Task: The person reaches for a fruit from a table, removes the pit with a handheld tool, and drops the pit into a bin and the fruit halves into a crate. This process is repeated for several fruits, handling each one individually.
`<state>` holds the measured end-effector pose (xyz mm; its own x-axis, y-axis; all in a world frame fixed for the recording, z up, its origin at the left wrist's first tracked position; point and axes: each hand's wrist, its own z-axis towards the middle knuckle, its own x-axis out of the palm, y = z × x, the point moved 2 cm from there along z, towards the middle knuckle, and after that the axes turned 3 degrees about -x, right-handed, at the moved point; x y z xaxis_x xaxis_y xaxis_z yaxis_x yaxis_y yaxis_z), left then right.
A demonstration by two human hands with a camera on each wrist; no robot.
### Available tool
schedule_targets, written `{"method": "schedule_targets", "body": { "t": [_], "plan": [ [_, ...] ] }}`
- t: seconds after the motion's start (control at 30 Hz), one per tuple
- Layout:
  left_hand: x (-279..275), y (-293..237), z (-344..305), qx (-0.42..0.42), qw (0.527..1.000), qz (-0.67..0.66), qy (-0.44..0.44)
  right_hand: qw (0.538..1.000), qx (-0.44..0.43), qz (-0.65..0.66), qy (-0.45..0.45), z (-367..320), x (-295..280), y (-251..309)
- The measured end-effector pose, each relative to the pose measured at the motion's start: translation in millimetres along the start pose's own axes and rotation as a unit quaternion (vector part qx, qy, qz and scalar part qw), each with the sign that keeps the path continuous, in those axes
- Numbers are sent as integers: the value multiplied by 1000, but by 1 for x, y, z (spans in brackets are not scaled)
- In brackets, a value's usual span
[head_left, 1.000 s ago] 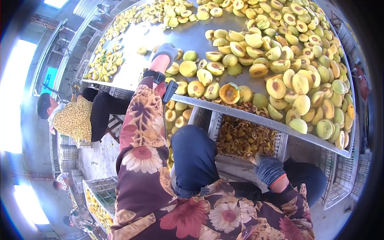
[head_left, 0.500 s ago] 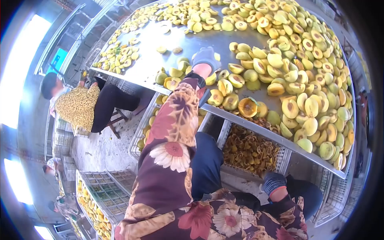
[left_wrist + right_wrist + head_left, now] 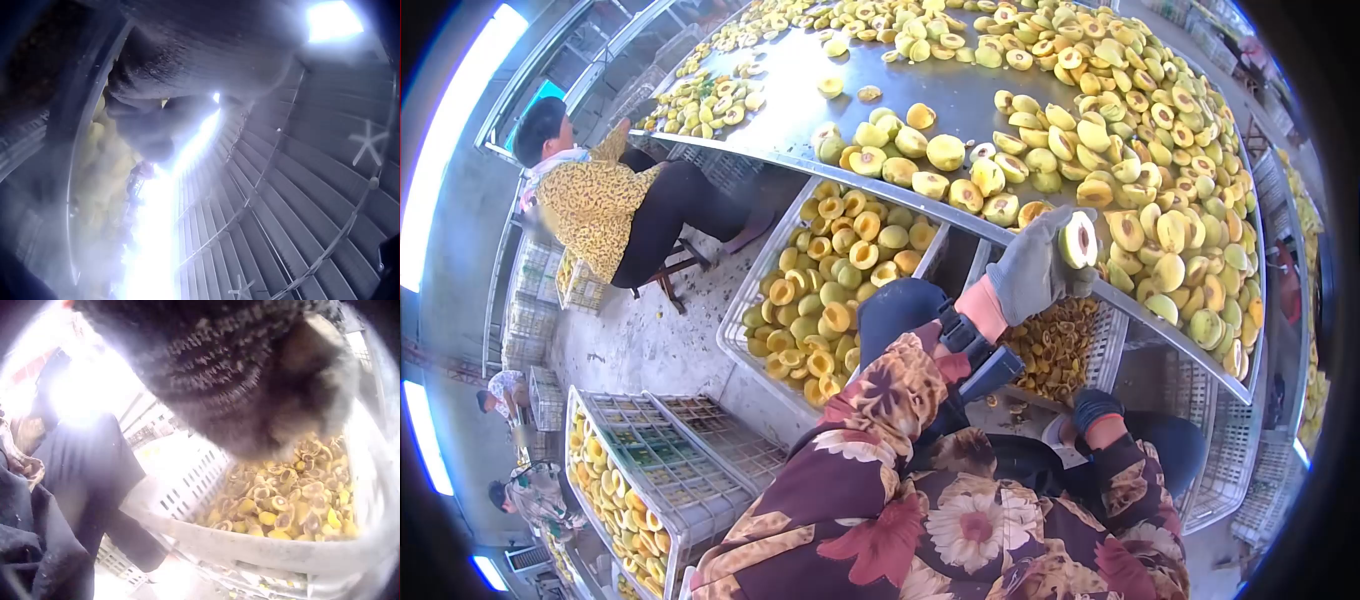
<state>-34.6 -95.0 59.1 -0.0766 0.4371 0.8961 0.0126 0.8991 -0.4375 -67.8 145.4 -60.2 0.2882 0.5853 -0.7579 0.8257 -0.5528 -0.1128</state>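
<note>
My left hand (image 3: pixel 1036 268), in a grey glove, holds a peach half (image 3: pixel 1079 240) with its cut face and reddish-brown centre showing, at the front edge of the metal table. In the left wrist view the gloved fingers (image 3: pixel 187 69) are dark and blurred. My right hand (image 3: pixel 1097 408), in a dark knitted glove, is low by my knee, beside a crate (image 3: pixel 1108 345) of brown-yellow pit scraps (image 3: pixel 1050 345). The right wrist view has this glove (image 3: pixel 206 369) over the scraps, its fingers bunched; I cannot tell whether they hold anything.
Many cut peaches (image 3: pixel 1170 230) cover the metal table (image 3: pixel 800 110). Under its edge stands a crate (image 3: pixel 745 345) of pitted halves (image 3: pixel 835 290). Another crate (image 3: pixel 690 460) is at lower left. A person in a yellow patterned top (image 3: pixel 595 215) sits at the table's left.
My left hand has come back from the fruit on the table to its front edge, now holding a peach half. My right hand stays low near the scrap crate. The head view has shifted.
</note>
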Motion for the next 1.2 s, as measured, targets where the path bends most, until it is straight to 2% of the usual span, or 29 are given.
{"method": "schedule_targets", "body": {
  "t": [0.03,0.1,0.13,0.2,0.23,0.3,0.33,0.37,0.4,0.43,0.47,0.53,0.6,0.67,0.77,0.8,0.9,0.93,1.0,1.07,1.17,1.2],
  "plan": [
    [-5,3,1,-6,1000,-18,13,1000,13,8,6,-3,-1,0],
    [-12,4,-6,-3,999,25,-45,985,36,124,-111,-2,-9,-5],
    [-19,6,-5,-10,998,36,-52,964,85,182,-174,-2,-14,-4],
    [-30,12,4,-20,999,31,-40,912,118,319,-229,-23,-41,6],
    [-19,15,4,12,994,33,-102,830,65,407,-377,-29,-46,15],
    [-20,15,6,5,998,41,-46,731,-18,402,-551,-50,-64,35],
    [-21,16,10,15,999,29,-28,732,-26,381,-564,-52,-63,38],
    [-22,18,12,10,999,5,-52,735,-29,361,-573,-53,-59,37],
    [-25,20,15,3,999,11,-43,815,21,307,-490,-40,-45,28],
    [-26,19,20,2,999,20,-31,882,11,251,-399,-25,-28,15],
    [-28,20,21,-2,999,24,-27,936,56,240,-251,-12,-14,1],
    [-27,21,21,7,998,46,-36,952,120,245,-141,-13,-24,-6],
    [-20,25,15,8,996,71,-59,925,160,275,-210,-45,-78,18],
    [-17,25,18,13,992,104,-72,891,86,295,-334,-43,-85,20],
    [-21,29,25,-9,993,105,-58,808,3,309,-501,-46,-95,19],
    [-26,30,27,-26,994,104,-19,775,-22,310,-550,-47,-99,19],
    [-16,32,23,37,983,179,27,795,15,277,-539,-49,-117,21],
    [-5,27,16,146,834,532,22,793,2,248,-556,-37,-111,18],
    [-7,29,19,107,948,298,32,795,-11,260,-548,-24,-108,18],
    [-9,30,18,92,981,165,42,785,-34,270,-556,-23,-114,21],
    [-11,28,17,106,984,133,49,757,-41,372,-536,-17,-120,19],
    [-11,28,18,103,987,115,40,719,-52,369,-587,-14,-120,20]
  ]
}}
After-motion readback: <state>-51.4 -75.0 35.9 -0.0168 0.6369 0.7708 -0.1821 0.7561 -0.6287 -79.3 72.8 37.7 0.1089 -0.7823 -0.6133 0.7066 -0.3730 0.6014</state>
